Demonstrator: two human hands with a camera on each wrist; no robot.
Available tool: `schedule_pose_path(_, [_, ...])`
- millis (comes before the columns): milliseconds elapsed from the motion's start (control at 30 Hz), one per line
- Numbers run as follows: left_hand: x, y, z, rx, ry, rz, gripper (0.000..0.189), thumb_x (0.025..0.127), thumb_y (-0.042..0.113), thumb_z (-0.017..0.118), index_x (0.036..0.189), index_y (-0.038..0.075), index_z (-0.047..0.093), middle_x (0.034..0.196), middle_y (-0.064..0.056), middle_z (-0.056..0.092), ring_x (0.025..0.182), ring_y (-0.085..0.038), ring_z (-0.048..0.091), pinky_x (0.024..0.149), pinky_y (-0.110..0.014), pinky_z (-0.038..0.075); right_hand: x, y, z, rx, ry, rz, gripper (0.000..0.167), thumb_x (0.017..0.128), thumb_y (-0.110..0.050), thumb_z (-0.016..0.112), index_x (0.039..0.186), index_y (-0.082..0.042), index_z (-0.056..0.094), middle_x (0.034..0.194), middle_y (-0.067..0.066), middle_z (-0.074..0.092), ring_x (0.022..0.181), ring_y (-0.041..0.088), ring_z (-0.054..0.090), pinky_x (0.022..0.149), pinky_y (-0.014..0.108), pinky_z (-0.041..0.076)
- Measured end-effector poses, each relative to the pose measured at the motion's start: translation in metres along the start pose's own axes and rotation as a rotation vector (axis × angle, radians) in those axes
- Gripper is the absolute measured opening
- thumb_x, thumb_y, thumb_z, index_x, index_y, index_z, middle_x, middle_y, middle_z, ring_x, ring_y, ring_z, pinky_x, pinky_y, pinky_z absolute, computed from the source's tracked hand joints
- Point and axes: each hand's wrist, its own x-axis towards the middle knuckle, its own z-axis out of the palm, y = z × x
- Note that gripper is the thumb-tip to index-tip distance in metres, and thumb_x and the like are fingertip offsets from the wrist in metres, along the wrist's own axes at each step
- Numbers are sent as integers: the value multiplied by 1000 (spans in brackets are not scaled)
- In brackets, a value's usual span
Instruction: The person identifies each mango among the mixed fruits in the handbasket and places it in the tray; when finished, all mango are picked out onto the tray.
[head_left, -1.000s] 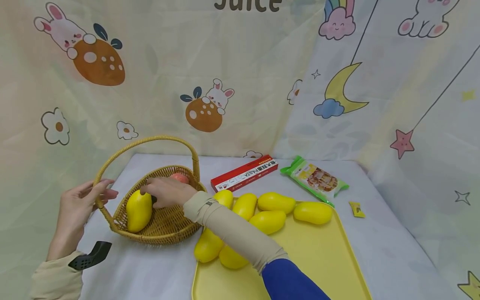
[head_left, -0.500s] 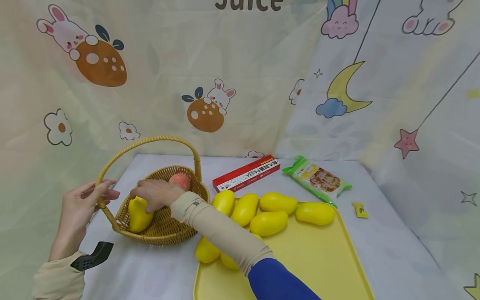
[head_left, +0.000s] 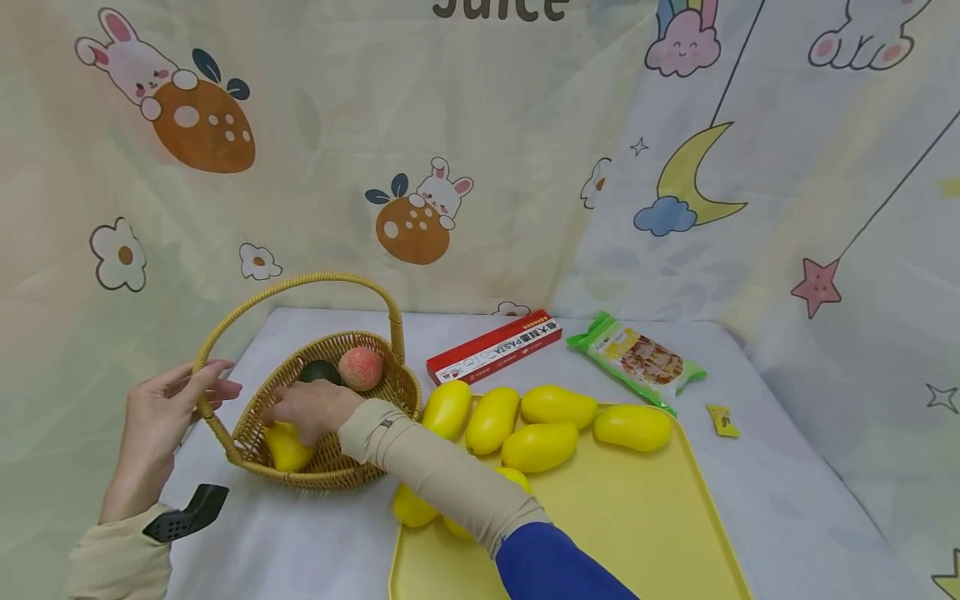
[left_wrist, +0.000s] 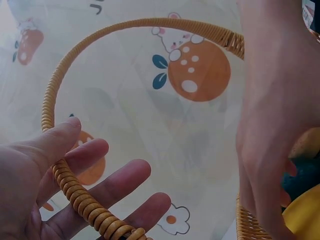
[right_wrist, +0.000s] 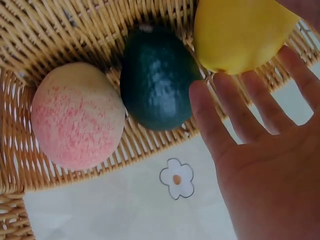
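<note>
A wicker basket (head_left: 341, 479) with a tall arched handle stands at the left of the table. My left hand (head_left: 168, 417) holds the handle's near-left side, thumb in front and fingers loosely behind. Inside the basket, my right hand (head_left: 318, 408) holds a yellow pear (head_left: 287, 450) from above. In the right wrist view, its fingertips touch one side of the pear (right_wrist: 240, 35) and the thumb lies at the other. Beside the pear sits a dark green avocado (right_wrist: 157, 80), then a pink peach (right_wrist: 77, 117). The hand hides part of the pear in the head view.
A yellow tray (head_left: 622, 517) carries several yellow mangoes (head_left: 540, 447), some partly behind the right forearm. Behind it lie a red pasta box (head_left: 495, 346) and a green food packet (head_left: 637, 360). A small yellow wrapped piece (head_left: 722, 421) lies to the right. Printed cloth hangs behind.
My right hand has tipped the pear from upright to a lower, tilted pose in the basket. The avocado and peach have come into fuller view. The left hand stays on the handle.
</note>
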Motion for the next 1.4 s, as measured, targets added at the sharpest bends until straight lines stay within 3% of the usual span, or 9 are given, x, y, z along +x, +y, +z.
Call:
schedule_pose_path(67, [0, 0, 0, 1, 1, 0, 37, 95, 38, 59, 117, 9, 65, 77, 9, 73, 74, -2, 65, 65, -13, 50, -1, -2, 2, -30, 0, -12, 60, 84, -37, 72, 138, -43, 46, 148, -12, 34, 124, 6, 43, 98, 21, 42])
schedule_pose_path(300, [1, 1, 0, -7, 1, 6, 34, 94, 37, 59, 115, 10, 66, 77, 8, 73, 74, -3, 65, 66, -13, 50, -5, -7, 5, -49, 6, -45, 56, 83, -35, 72, 133, -43, 49, 139, -13, 37, 104, 5, 45, 85, 17, 45])
schedule_pose_path(533, [1, 0, 0, -18, 0, 3, 29, 94, 36, 60, 112, 14, 68, 77, 8, 73, 75, -4, 66, 65, -13, 50, -6, -11, 7, -74, -14, -80, 56, 83, -34, 69, 134, -44, 48, 144, -12, 32, 110, 4, 45, 84, 19, 45])
schedule_pose_path(700, [0, -1, 0, -19, 3, -8, 33, 94, 37, 60, 115, 12, 67, 77, 9, 73, 75, -3, 65, 64, -13, 49, -4, -13, 9, -41, -5, -49, 54, 85, -37, 71, 134, -41, 49, 144, -12, 33, 115, 3, 45, 87, 18, 45])
schedule_pose_path(967, [0, -1, 0, -12, 8, 1, 31, 94, 36, 60, 114, 12, 67, 77, 8, 73, 75, -3, 65, 64, -13, 49, 1, -6, 18, 24, 43, 44, 69, 83, -41, 73, 142, -37, 39, 134, -8, 38, 102, 5, 46, 79, 17, 48])
schedule_pose_path(1267, [0, 0, 1, 0, 10, -4, 36, 95, 36, 59, 117, 9, 65, 77, 9, 73, 75, -2, 65, 65, -13, 49, -3, -4, 20, 97, 3, 62, 66, 87, -37, 68, 144, -38, 34, 127, -9, 42, 88, 6, 48, 74, 18, 46])
schedule_pose_path(1400, [0, 0, 1, 0, 13, -4, 35, 94, 38, 59, 115, 11, 66, 76, 10, 73, 74, -2, 65, 65, -13, 50, -4, -4, 23, 104, -41, 38, 64, 88, -38, 66, 144, -37, 35, 113, -12, 51, 87, 5, 49, 75, 18, 44])
